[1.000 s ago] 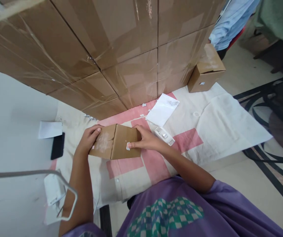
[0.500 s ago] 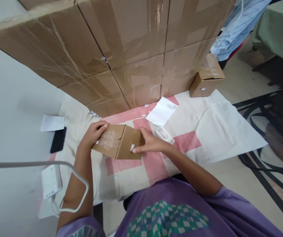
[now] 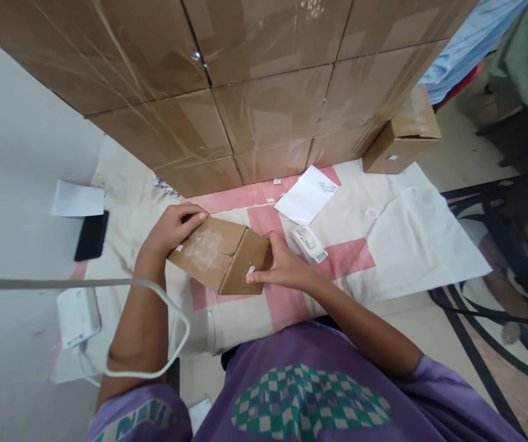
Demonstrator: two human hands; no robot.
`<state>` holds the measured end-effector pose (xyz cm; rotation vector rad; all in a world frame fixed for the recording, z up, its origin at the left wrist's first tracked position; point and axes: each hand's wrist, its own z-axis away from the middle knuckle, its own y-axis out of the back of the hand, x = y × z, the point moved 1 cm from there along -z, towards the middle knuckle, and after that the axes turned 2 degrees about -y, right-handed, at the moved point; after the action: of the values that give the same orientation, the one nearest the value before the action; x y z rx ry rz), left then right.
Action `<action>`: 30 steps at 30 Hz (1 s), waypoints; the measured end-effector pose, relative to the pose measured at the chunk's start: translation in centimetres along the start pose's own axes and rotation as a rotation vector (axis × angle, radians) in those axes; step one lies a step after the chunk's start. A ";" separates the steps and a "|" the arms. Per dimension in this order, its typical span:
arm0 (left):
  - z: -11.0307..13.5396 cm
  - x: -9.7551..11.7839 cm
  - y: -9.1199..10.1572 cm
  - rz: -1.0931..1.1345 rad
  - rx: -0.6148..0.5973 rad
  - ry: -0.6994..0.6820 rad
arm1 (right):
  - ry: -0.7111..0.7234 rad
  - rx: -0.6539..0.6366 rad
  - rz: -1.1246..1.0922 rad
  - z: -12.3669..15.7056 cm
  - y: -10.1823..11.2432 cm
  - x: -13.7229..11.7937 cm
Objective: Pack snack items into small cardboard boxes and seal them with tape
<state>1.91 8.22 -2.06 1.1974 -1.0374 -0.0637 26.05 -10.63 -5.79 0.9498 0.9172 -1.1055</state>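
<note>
A small brown cardboard box (image 3: 218, 253) rests on a pink-and-cream cloth (image 3: 384, 227), held between both my hands. My left hand (image 3: 169, 232) grips its far left end with curled fingers. My right hand (image 3: 282, 265) wraps the right end, thumb pressed beside a small white sticker (image 3: 250, 270) on the near face. A white tape dispenser (image 3: 309, 243) lies just right of my right hand. A white paper sheet (image 3: 307, 195) lies behind it.
A wall of large taped cartons (image 3: 264, 80) stands right behind the box. Another small carton (image 3: 402, 138) sits at the back right. A black phone (image 3: 91, 236), a white paper (image 3: 77, 199), a white adapter (image 3: 77, 316) with cable lie left.
The box has been turned a little, its right end now nearer to me. Both hands kept their hold. The camera has shifted down and to the right.
</note>
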 end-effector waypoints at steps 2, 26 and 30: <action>0.2 -0.1 0.0 0.014 0.015 0.014 | 0.067 0.078 0.092 0.1 -0.3 0.1; 5.1 -7.4 -12.6 0.177 0.465 0.323 | -0.018 1.483 0.240 16.4 18.3 10.8; 4.6 -7.2 -12.3 0.191 0.465 0.338 | -0.131 1.466 0.320 14.2 18.9 12.7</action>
<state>0.36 3.62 -16.21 1.4560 -0.8836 0.5383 48.65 -24.44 -10.23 2.0493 -0.3430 -1.4776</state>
